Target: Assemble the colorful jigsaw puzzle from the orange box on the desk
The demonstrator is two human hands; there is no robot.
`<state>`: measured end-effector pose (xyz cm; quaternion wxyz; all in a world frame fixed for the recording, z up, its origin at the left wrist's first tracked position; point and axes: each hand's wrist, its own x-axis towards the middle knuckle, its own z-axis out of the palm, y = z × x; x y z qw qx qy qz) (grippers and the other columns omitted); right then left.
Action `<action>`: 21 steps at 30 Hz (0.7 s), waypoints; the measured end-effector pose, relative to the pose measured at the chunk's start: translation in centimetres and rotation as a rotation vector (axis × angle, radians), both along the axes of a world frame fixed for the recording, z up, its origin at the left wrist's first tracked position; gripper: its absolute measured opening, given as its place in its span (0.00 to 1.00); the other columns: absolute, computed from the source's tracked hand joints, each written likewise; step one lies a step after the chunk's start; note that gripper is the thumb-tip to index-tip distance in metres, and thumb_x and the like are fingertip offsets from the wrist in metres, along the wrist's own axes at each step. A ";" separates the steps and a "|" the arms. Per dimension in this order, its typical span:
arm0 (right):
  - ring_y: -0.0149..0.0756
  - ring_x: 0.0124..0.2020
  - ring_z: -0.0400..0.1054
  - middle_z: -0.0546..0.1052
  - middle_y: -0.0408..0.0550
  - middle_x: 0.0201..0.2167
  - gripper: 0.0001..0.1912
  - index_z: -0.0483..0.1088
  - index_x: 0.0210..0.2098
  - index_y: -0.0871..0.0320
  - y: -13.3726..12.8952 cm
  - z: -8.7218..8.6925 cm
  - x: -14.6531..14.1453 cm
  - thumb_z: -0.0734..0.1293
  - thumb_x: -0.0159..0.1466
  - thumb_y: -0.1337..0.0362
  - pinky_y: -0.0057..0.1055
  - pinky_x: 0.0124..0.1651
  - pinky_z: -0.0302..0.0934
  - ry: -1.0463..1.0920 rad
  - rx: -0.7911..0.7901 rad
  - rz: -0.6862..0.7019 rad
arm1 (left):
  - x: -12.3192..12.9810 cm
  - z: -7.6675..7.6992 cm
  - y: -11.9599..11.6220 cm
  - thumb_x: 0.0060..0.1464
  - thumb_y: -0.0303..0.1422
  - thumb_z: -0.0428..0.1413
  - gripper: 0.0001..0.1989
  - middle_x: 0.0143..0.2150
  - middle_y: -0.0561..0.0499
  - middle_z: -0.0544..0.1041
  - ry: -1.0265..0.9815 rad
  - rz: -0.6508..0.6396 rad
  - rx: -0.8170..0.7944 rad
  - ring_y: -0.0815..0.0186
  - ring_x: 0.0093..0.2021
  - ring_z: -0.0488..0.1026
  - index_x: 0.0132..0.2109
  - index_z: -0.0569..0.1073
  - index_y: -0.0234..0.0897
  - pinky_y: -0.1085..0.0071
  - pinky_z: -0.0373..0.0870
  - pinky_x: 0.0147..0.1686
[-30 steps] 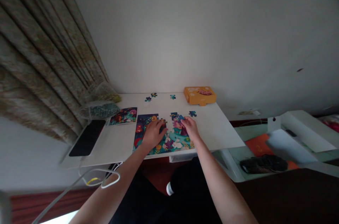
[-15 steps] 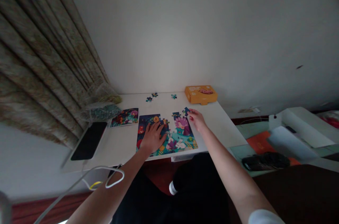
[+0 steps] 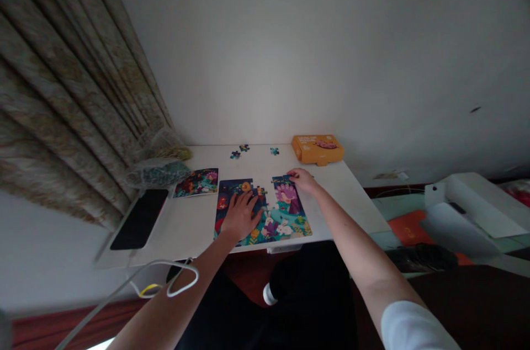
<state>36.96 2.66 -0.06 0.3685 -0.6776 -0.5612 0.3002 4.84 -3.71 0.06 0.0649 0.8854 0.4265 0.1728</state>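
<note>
A white desk (image 3: 186, 239) stands against a plain pale wall (image 3: 265, 52), and all items below are listed from left to right. At far left, a patterned curtain (image 3: 70, 79) hangs beside the desk, with clear plastic bags (image 3: 159, 173) at the desk's back corner. A black handheld device (image 3: 139, 219) lies flat near the desk's left edge, and a white cable (image 3: 182, 278) runs across the foreground near the left forearm. A colourful picture card (image 3: 196, 182) lies just above the left hand. The left hand (image 3: 240, 216) rests palm down on the dark left section of the jigsaw puzzle (image 3: 265, 212), fingers spread; the grip is open and nothing is held. The puzzle lies flat near the desk's front edge, with a gap along its top edge. Three loose puzzle pieces (image 3: 244, 147) lie apart from it, near the wall. The right hand (image 3: 303, 180) is at the puzzle's upper right corner with its fingers drawn together; whether it grips a piece cannot be determined. An orange cardboard box (image 3: 318, 149) sits on the desk's back right corner. Beyond the desk are an orange folder (image 3: 403, 223) and a white appliance (image 3: 464, 212).
</note>
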 end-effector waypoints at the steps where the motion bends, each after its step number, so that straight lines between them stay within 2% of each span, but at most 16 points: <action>1: 0.35 0.34 0.72 0.80 0.45 0.35 0.07 0.79 0.35 0.56 -0.4 0.0 -0.3 0.74 0.55 0.68 0.35 0.47 0.67 -0.040 0.013 -0.013 | 0.0 0.0 0.0 0.67 0.42 0.53 0.23 0.67 0.38 0.72 0.000 0.000 0.002 0.48 0.68 0.67 0.64 0.72 0.38 0.42 0.55 0.70; 4: 0.39 0.41 0.74 0.79 0.52 0.46 0.12 0.79 0.45 0.56 -2.4 -0.2 -1.5 0.70 0.62 0.66 0.38 0.52 0.67 -0.266 0.100 -0.055 | 0.0 0.1 -0.1 0.68 0.42 0.52 0.23 0.67 0.39 0.72 0.013 0.003 0.003 0.49 0.69 0.66 0.64 0.72 0.39 0.42 0.55 0.70; 7: 0.47 0.55 0.71 0.77 0.58 0.53 0.15 0.78 0.51 0.58 -5.1 -0.7 -3.4 0.65 0.68 0.61 0.43 0.61 0.64 -0.495 0.204 -0.025 | 0.0 0.2 -0.1 0.68 0.43 0.52 0.24 0.67 0.39 0.72 0.027 0.000 0.003 0.49 0.69 0.66 0.65 0.72 0.38 0.42 0.55 0.70; 11: 0.51 0.66 0.64 0.71 0.60 0.65 0.24 0.72 0.62 0.58 -8.1 -1.3 -5.9 0.59 0.74 0.54 0.48 0.66 0.59 -0.640 0.186 -0.018 | 0.0 0.3 -0.1 0.68 0.43 0.51 0.24 0.67 0.39 0.72 0.036 -0.006 0.010 0.49 0.69 0.66 0.65 0.72 0.38 0.42 0.56 0.70; 16: 0.52 0.69 0.61 0.69 0.58 0.68 0.27 0.68 0.66 0.58 -9.2 -1.8 -7.3 0.55 0.76 0.52 0.52 0.69 0.53 -0.703 0.099 0.001 | 0.0 0.2 0.0 0.69 0.43 0.50 0.24 0.66 0.39 0.73 0.020 -0.005 0.034 0.49 0.67 0.68 0.65 0.72 0.39 0.42 0.56 0.70; 21: 0.48 0.66 0.64 0.73 0.57 0.64 0.24 0.73 0.61 0.56 -8.8 -1.5 -6.1 0.56 0.76 0.53 0.48 0.67 0.56 -0.690 0.144 -0.010 | 0.0 0.3 0.0 0.68 0.43 0.51 0.24 0.67 0.39 0.72 0.027 -0.006 0.028 0.49 0.68 0.67 0.65 0.73 0.38 0.43 0.57 0.70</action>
